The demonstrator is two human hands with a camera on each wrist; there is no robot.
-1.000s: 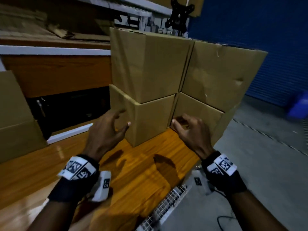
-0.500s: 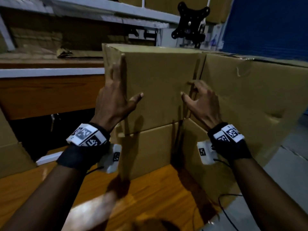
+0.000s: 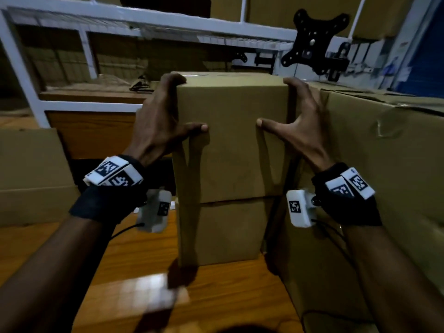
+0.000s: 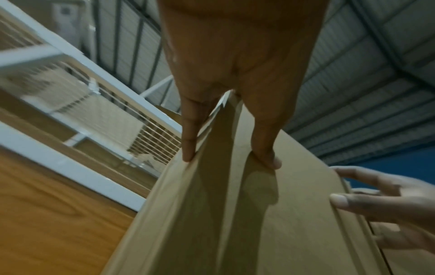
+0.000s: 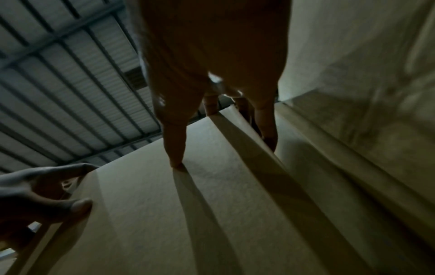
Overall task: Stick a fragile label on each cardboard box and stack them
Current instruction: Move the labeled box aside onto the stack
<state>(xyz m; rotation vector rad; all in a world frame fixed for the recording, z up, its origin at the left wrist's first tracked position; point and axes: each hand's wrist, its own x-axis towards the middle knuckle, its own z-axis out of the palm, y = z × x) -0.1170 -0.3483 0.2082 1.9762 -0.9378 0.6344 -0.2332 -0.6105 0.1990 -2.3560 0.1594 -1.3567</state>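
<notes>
Wooden table (image 3: 134,265): both hands' fingers (image 3: 173,79) clasp unmarked top box (image 3: 230,140).

tall box stack (image 3: 384,164) crowds the right hand (image 3: 305,131).

A warehouse: corrugated metal roof (image 4: 353,65), white wire shelving (image 3: 168,27), stacked cardboard boxes (image 3: 384,164).

Plain brown box (image 3: 231,140), orange-brown table (image 3: 134,265)
</notes>
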